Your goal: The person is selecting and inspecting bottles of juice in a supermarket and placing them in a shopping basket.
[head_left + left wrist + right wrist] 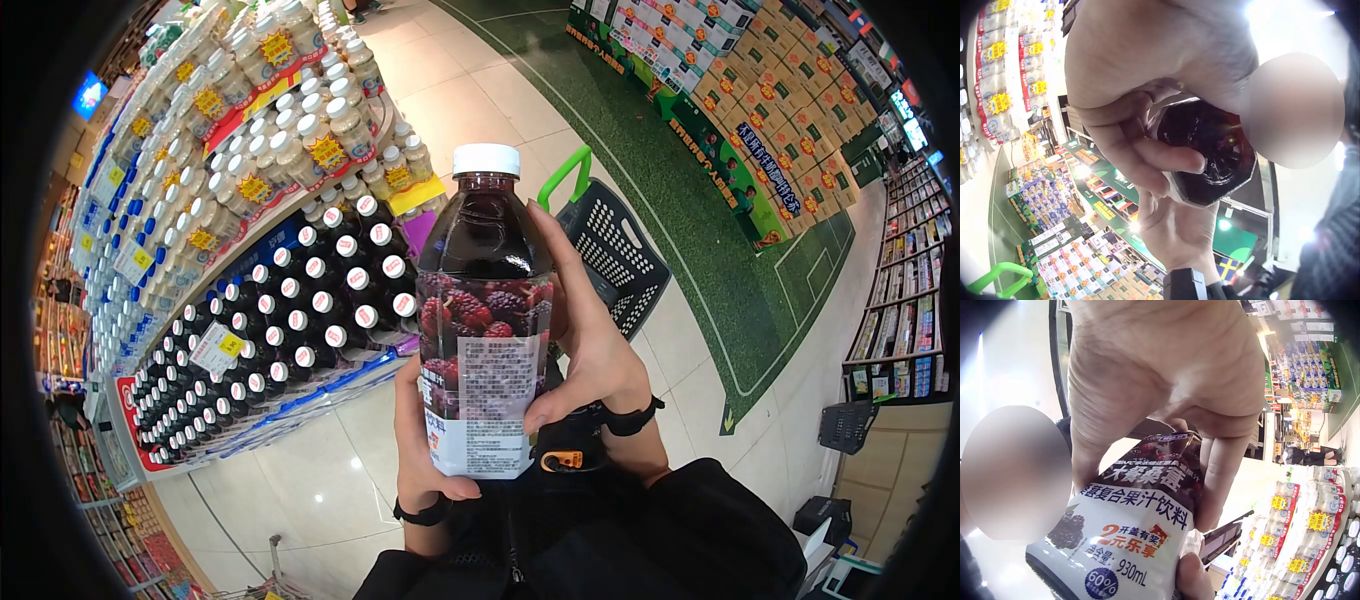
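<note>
A large bottle of dark mulberry juice with a white cap stands upright before my chest in the head view. Its berry label and block of small print face me. My left hand grips the lower left side, thumb across the base edge. Higher up on the other side, my right hand holds the bottle, thumb on the label. From below, the left wrist view shows the bottle's dark base with left-hand fingers curled under it. The right wrist view shows its front label, marked 930mL.
Rows of similar white-capped dark bottles fill a display on the left, below shelves of pale jars. A dark shopping basket with a green handle is behind the right hand. Stacked cartons stand beyond the green floor mat.
</note>
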### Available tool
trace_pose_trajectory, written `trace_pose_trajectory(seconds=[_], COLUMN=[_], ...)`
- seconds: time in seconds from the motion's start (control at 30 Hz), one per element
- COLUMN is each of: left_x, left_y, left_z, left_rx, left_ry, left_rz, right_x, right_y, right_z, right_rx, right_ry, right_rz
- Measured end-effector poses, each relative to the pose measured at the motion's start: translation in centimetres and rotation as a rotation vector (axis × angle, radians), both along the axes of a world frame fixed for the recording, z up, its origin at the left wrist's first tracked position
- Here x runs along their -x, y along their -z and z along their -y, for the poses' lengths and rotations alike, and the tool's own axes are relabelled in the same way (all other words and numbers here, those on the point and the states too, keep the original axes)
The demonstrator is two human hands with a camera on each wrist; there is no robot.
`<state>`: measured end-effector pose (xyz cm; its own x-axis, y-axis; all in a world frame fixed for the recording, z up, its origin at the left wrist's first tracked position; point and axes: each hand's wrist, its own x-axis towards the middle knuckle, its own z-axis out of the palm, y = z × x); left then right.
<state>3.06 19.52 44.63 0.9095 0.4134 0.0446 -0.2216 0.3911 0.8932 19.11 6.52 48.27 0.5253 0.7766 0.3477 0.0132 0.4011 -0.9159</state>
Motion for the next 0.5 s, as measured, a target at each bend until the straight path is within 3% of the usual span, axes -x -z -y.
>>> trace_pose_trajectory(seconds=[0.23,0.33,0.5], left_x=[0.28,0.29,0.35], left_y=[-0.14,-0.11,-0.17], left_z=[0.37,0.3,0.46], left_rx=[-0.022,-0.049,-0.022], left_ry=[0.0,0.013,0.01], left_rz=[0.045,0.051,0.043], right_x=[-0.09,0.33,-0.31], right_y=[-0.28,-0.28,-0.28], right_z=[0.41,0.12,0.49], right_rx=[0.006,0.03,0.007], right_ry=[0.005,0.079,0.037], right_rz=[0.079,-0.021,0.094])
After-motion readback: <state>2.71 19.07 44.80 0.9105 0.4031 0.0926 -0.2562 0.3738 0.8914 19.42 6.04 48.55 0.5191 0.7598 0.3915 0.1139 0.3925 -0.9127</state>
